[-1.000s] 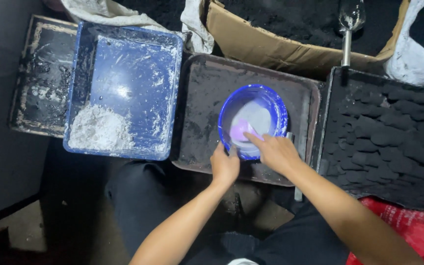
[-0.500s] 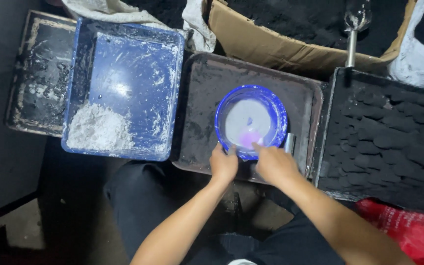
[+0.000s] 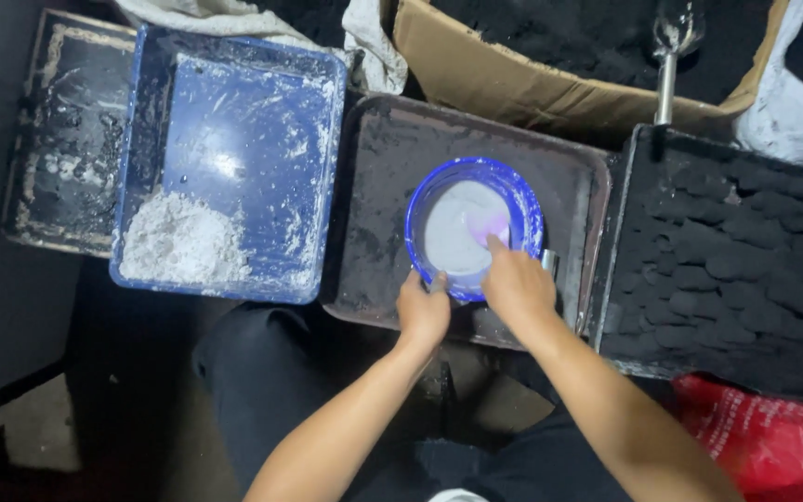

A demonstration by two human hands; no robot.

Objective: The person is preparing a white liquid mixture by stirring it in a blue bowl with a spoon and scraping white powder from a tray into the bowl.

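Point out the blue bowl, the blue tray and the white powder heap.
blue bowl (image 3: 524,191): head view, far rim.
blue tray (image 3: 243,121): head view, bare floor.
white powder heap (image 3: 178,246): head view, middle of heap.

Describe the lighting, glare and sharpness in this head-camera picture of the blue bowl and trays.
Head view: light falls from above onto the middle, with bright glare on the blue tray floor; the blue bowl shows a small purple-pink sheen near the right hand; the left hand is evenly lit; edges and lower left sink into deep shadow; the dark tray stays fairly sharp, without obvious motion blur.
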